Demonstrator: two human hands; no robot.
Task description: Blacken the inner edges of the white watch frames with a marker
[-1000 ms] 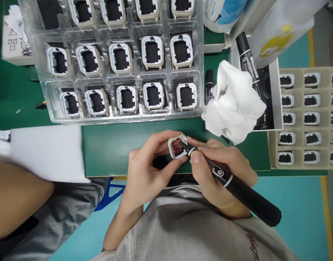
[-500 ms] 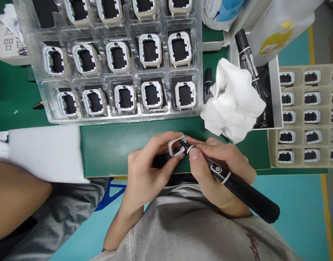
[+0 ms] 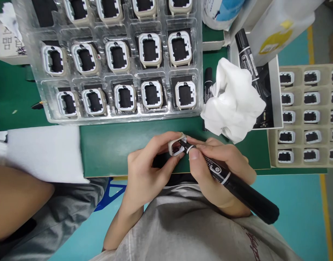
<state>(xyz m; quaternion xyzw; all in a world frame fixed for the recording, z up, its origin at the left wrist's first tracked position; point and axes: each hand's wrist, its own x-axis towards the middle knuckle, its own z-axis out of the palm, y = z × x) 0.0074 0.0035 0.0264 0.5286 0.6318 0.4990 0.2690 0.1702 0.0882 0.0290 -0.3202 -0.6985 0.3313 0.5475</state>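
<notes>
Between the thumb and fingers of my left hand [image 3: 147,174] is a small pale watch-case frame [image 3: 171,146], tilted so its opening faces right. My right hand [image 3: 220,166] grips a black marker pen [image 3: 249,194] like a pencil, its thick rear end pointing down to the right. The marker's tip reaches into the frame's opening; exactly where it touches is hidden. Both hands are above the green table's front edge, close to my body. Beyond them lies a clear plastic tray [image 3: 101,119] with rows of similar frames [image 3: 125,98] in its pockets.
Right of the tray are a crumpled white cloth [image 3: 233,101], another marker [image 3: 208,85] and a white box [image 3: 277,90] holding a marker and a bottle [image 3: 283,32]. A beige tray [image 3: 298,127] of frames is far right. At left are a white cloth [image 3: 44,152] and another person's arm [image 3: 16,203].
Both hands, the frame and the marker stay almost where they were; the marker's rear end has dipped very slightly. The other person's arm at left has shifted a little to the right.
</notes>
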